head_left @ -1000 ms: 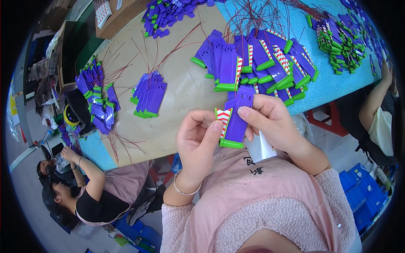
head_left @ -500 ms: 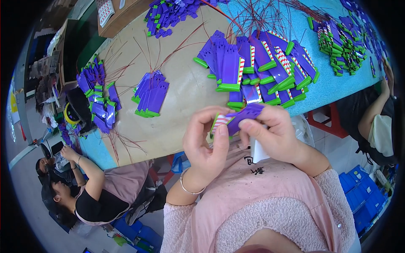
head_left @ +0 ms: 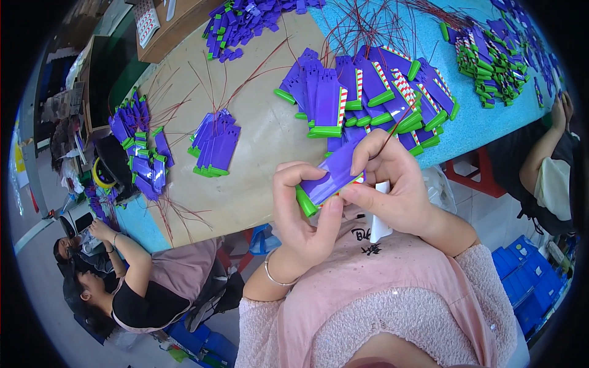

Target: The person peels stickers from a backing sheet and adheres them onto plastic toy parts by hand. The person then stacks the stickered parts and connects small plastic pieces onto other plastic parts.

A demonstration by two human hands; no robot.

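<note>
Holds a flat, glossy purple plastic piece slantwise between both hands, in front of the pink cloth apron. Pinches it near its rounded bright green end with the left hand, index finger over the upper face, thumb against the lower edge. Grasps the opposite end with the right hand, index fingertip on the purple face, thumb beside a red-and-white striped strip. Shows a curled white slip below the right thumb; cannot tell how gripped. Faces a fanned pile of similar purple-and-green pieces beyond the fingers.
</note>
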